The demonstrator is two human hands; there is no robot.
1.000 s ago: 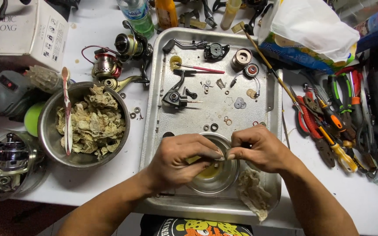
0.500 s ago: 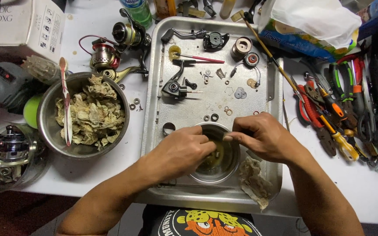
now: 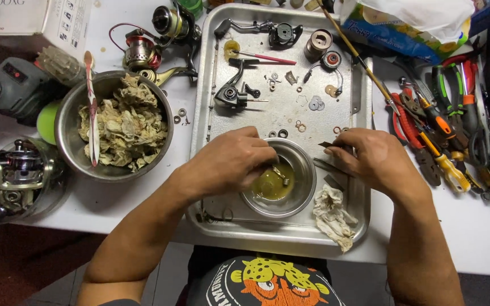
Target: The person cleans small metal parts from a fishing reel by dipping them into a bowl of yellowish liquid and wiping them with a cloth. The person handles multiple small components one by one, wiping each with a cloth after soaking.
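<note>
A small steel bowl point(image 3: 304, 190) of yellowish liquid stands in the near part of a metal tray point(image 3: 205, 113). My left hand point(image 3: 225, 164) reaches into the bowl from the left, its fingertips pinched on a small metal part point(image 3: 282, 174) just above the liquid. My right hand point(image 3: 372, 158) rests on the tray to the right of the bowl, fingers closed around a thin dark tool point(image 3: 325, 145) whose tip sticks out to the left. A stained rag point(image 3: 333, 215) lies on the tray below that hand.
Reel parts point(image 3: 233, 93), washers and spools are spread over the far half of the tray. To the left are a large steel bowl of stained rags point(image 3: 120, 127) with a toothbrush point(image 3: 92, 107) across it, and fishing reels point(image 3: 21, 170) point(image 3: 143, 51). Pliers and screwdrivers point(image 3: 443, 130) lie at the right.
Both hands were joined over the small bowl. My right hand has drawn away to the right of it, while the left stays with its fingers in the bowl.
</note>
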